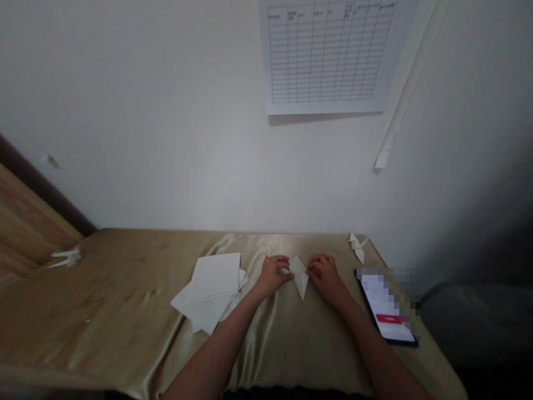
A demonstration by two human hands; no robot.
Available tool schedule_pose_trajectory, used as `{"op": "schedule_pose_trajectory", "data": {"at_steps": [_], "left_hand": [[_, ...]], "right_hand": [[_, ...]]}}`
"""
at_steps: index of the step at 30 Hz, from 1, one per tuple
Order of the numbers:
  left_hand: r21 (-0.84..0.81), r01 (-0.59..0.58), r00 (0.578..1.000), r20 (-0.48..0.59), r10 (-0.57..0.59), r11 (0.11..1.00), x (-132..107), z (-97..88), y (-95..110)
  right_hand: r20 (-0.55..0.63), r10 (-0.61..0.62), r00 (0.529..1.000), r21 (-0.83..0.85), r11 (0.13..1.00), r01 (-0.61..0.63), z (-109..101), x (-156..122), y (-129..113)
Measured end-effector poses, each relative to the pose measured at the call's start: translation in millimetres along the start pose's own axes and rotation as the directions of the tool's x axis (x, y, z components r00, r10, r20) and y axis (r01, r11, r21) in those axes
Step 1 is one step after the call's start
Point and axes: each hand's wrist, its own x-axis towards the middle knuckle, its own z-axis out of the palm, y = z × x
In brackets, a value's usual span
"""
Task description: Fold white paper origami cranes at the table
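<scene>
A small folded white paper piece (298,276), pointed at its near end, lies on the gold satin-covered table (125,300). My left hand (272,275) pinches its left edge with curled fingers. My right hand (325,276) pinches its right edge the same way. Both forearms reach in from the bottom of the view.
A loose stack of white paper sheets (212,291) lies left of my hands. A phone (387,310) with a lit screen rests at the right. A folded paper crane (357,245) sits at the far right corner. A white paper scrap (65,256) lies far left. A gridded chart (328,53) hangs on the wall.
</scene>
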Motion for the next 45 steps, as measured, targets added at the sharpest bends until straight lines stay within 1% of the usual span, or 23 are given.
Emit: {"op": "schedule_pose_trajectory", "data": {"at_steps": [4,7,9,12,15,21,25,29,32,35,40,45], "left_hand": [[-0.013,-0.013,1.000,-0.022,0.012,1.000,1,-0.8,-5],[-0.002,-0.020,1.000,-0.009,0.020,1.000,0,-0.9,-3],[-0.001,-0.004,1.000,0.000,0.004,1.000,0,-1.2,0],[-0.016,0.015,1.000,-0.011,-0.015,1.000,0,-1.5,2],[-0.021,0.005,1.000,-0.024,-0.006,1.000,0,-1.3,2],[0.072,0.040,0.999,-0.033,-0.038,0.997,-2,2.4,7],[0.120,0.015,1.000,-0.029,-0.011,0.993,-4,4.3,7],[0.090,-0.012,1.000,0.005,0.012,0.996,-4,1.6,2],[0.040,-0.020,1.000,0.003,0.020,0.999,-3,-1.0,-2],[0.029,-0.013,1.000,-0.011,0.013,0.999,-3,-1.4,-2],[0.085,0.007,1.000,-0.008,-0.007,0.996,-3,0.7,3],[0.113,0.041,0.999,-0.010,-0.040,0.993,-3,2.2,6]], "right_hand": [[-0.013,0.005,1.000,-0.006,1.000,-0.005,-2,0,-1],[-0.002,-0.006,1.000,-0.005,1.000,0.006,0,0,1],[0.000,-0.014,1.000,0.001,1.000,0.014,1,0,1],[0.011,-0.024,1.000,0.009,1.000,0.024,1,0,0],[0.023,-0.034,0.999,0.017,0.999,0.033,1,-1,-3],[0.068,-0.029,0.997,0.032,0.999,0.027,1,-3,-10],[0.081,-0.016,0.997,0.005,1.000,0.016,3,-4,-9],[0.068,-0.019,0.997,-0.021,1.000,0.021,4,-3,-6],[0.059,-0.013,0.998,-0.032,0.999,0.015,4,-3,-6],[0.056,-0.009,0.998,-0.032,0.999,0.010,3,-4,-6],[0.050,-0.021,0.999,-0.025,0.999,0.022,3,-4,-6],[0.072,-0.026,0.997,-0.030,0.999,0.028,3,-3,-6]]}}
